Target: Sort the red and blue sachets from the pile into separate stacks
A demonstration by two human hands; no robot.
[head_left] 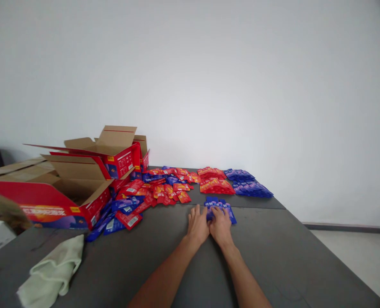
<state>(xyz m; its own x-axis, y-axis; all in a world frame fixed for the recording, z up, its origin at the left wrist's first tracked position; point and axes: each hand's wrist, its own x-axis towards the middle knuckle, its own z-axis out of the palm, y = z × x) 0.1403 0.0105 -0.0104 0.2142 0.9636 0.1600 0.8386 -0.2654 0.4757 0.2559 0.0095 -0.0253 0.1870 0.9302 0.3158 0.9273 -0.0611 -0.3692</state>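
Observation:
Several blue packets (230, 211) lie overlapping in a small row on the dark table (273, 248). My right hand (220, 224) rests on the front of these packets, its fingers spread over them. Beside it, my left hand (198, 223) is at the left edge of the same packets, fingers apart and pointing forward, thumb close to the right hand. Beyond my hands are neat overlapping rows of red packets (217, 186) and, to their right, rows of blue packets (252, 189).
A loose pile of red packets (159, 192) and blue packets (114, 225) spreads over the left of the table. Open red cartons (55, 214) stand at the far left. A pale green cloth (53, 271) lies at the front left. A wall rises behind the table.

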